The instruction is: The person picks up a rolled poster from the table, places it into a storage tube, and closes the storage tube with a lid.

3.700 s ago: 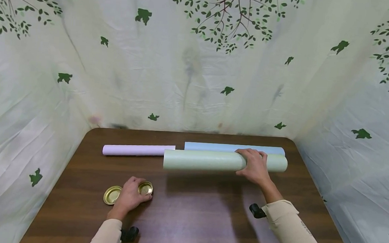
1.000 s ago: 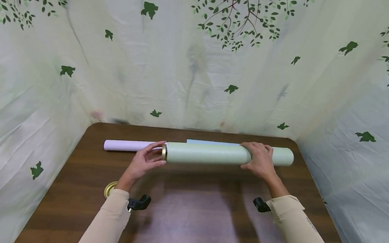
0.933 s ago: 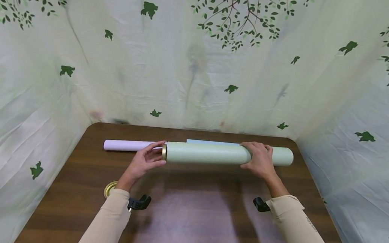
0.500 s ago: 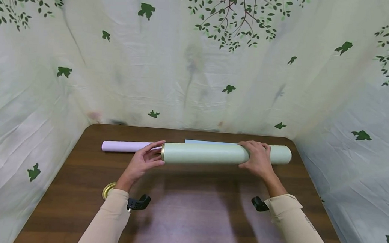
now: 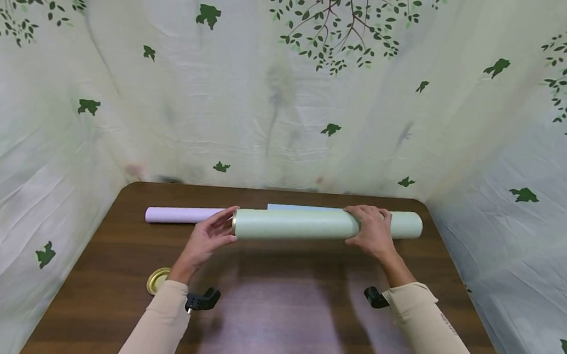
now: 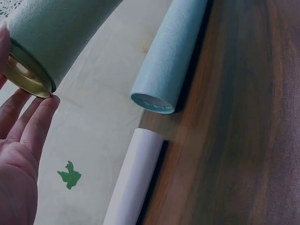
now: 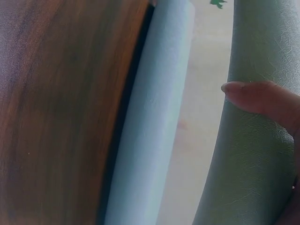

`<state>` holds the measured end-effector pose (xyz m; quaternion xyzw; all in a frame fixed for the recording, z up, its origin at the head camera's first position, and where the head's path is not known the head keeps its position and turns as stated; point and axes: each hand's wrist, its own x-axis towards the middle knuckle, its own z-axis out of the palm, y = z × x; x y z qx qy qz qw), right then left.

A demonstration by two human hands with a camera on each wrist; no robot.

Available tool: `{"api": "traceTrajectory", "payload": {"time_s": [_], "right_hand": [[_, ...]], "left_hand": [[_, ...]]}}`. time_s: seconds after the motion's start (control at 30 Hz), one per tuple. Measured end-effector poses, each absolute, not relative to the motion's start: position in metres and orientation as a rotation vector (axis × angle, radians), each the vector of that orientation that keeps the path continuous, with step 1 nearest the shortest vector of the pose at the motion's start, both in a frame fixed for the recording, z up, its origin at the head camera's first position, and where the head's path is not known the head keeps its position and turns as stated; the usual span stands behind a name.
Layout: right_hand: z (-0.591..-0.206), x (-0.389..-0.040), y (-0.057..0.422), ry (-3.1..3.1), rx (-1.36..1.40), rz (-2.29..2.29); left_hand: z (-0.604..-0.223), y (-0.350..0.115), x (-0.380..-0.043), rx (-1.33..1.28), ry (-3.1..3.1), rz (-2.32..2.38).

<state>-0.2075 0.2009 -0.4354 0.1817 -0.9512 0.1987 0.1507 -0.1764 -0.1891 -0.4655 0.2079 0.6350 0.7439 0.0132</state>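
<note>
My right hand [image 5: 374, 234] grips a thick pale green cardboard tube [image 5: 290, 225] from above, right of its middle, and holds it level over the table. In the right wrist view, the thumb [image 7: 258, 96] lies across the tube's textured side. At the tube's left end, my left hand [image 5: 203, 244] holds a gold metal cap [image 6: 29, 84] by its edge, fingers and thumb spread around the rim. The cap sits in the tube's mouth, with only a thin gold band showing in the head view. A second gold cap [image 5: 155, 282] lies on the table beside my left forearm, partly covered by it.
Behind the green tube lies a light blue tube [image 6: 168, 61], mostly hidden in the head view. A thinner lilac tube [image 5: 177, 215] lies to its left. The brown wooden table [image 5: 284, 308] ends at a leaf-patterned curtain [image 5: 278, 116].
My left hand has lifted one gold cap from the table to the green tube's left end. Over the last second the cap has gone deeper into the tube, its gold band narrowing.
</note>
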Motion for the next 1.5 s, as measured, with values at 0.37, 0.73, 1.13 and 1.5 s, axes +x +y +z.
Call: {"api": "traceTrajectory", "payload": {"time_s": [0.37, 0.73, 1.13, 1.5], "right_hand": [[-0.444, -0.206, 0.199, -2.698, 0.539, 0.527], [-0.446, -0.204, 0.199, -2.703, 0.541, 0.550], [-0.449, -0.204, 0.197, -2.686, 0.527, 0.491], [-0.457, -0.206, 0.198, -2.664, 0.556, 0.546]], "left_hand": [[-0.468, -0.194, -0.174, 0.623, 2.028, 2.236], [-0.468, -0.196, -0.173, 0.591, 2.080, 2.181], [-0.480, -0.191, -0.167, 0.531, 2.148, 2.234], [-0.481, -0.188, -0.167, 0.489, 2.115, 2.272]]}}
